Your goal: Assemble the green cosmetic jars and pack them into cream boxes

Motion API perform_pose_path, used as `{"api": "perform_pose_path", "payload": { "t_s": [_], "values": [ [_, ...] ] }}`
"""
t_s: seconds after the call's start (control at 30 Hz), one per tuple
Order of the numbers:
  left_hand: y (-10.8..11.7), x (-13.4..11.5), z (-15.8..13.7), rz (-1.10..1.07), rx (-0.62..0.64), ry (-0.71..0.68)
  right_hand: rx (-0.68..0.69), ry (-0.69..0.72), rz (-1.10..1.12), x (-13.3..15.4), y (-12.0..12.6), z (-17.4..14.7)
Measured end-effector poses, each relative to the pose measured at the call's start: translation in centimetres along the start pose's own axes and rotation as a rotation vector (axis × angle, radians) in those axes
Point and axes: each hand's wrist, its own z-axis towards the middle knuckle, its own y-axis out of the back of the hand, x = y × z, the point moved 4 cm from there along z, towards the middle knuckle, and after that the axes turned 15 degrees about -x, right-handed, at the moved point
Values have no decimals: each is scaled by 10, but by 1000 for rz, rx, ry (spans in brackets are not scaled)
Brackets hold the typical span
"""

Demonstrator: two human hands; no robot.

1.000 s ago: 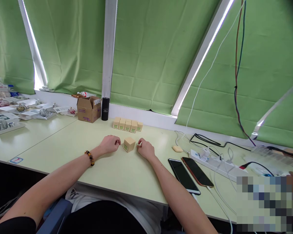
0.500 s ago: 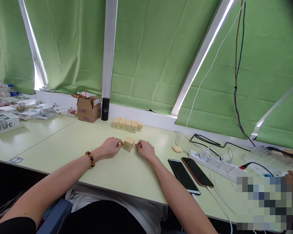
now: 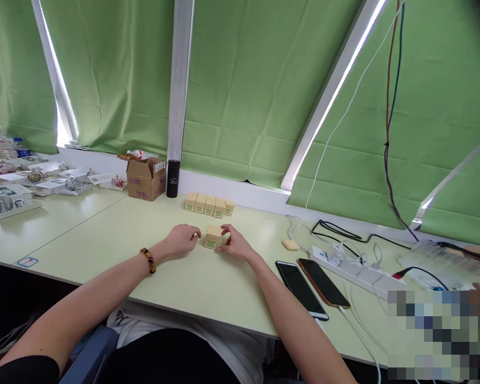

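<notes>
A small tan cardboard box [image 3: 213, 238] with a green label on its front stands on the table before me. My right hand [image 3: 232, 243] is at the box's right side, thumb and forefinger spread apart at its front and back edges. Whether they press on it I cannot tell. To the left of the box, a small gap away, rests my left hand [image 3: 183, 238], fingers curled in and nothing visible in them. Behind the box, a row of several like small boxes [image 3: 210, 205] stands near the wall.
An open brown carton [image 3: 146, 180] and a black cylinder [image 3: 173, 179] stand at the back left. White trays [image 3: 66, 184] with clear items lie further left. Two phones [image 3: 302, 290], a tan lump [image 3: 290, 245], a power strip [image 3: 356, 271] and cables are on the right.
The small box has turned so its label faces me more squarely. My right hand's fingers have opened and come up to its right side. The left hand has drawn slightly away.
</notes>
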Motion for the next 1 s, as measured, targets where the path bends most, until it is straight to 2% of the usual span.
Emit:
{"api": "perform_pose_path", "payload": {
  "t_s": [0.1, 0.33, 0.43, 0.57, 0.77, 1.0],
  "values": [
    [0, 5, 1, 39, -8, 57, -4, 27, 201, 2, -10, -1],
    [0, 7, 1, 126, -12, 88, -75, 4, 316, -5, -24, 8],
    [2, 8, 2, 146, -11, 86, -179, -7, 323, -15, -14, 23],
    [4, 7, 3, 162, -4, 78, -403, -208, 243, -44, 9, 47],
    [0, 0, 3, 171, 5, 32, -497, -284, 169, -72, 28, 75],
    [-2, -1, 1, 170, -5, 35, -546, -285, 127, -74, 15, 86]
  ]
}}
